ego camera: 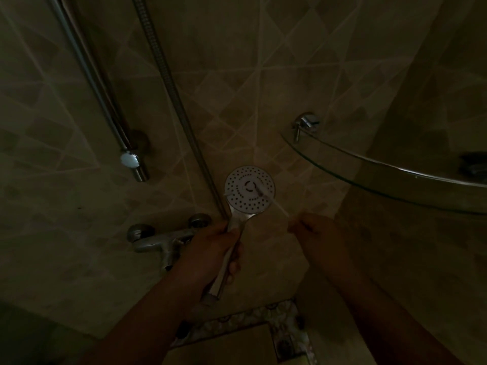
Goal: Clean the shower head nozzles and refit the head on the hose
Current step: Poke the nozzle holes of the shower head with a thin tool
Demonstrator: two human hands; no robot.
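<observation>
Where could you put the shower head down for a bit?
The glass shelf on the right shows bare glass near its chrome bracket; something dark sits at its far end. Left is crowded: the tap, hose and rail. The left hand grips the shower head; the right hand pinches a thin stick.

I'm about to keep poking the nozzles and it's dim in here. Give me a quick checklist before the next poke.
1. Left hand grips the shower head handle: ok.
2. Nozzle face turned toward the camera: ok.
3. Right hand pinches the thin stick: ok.
4. Stick tip seated in a nozzle: cannot tell, blurred.
5. Hose fitted to the handle: cannot tell, hidden.
6. Lighting: not ok, dim.
</observation>
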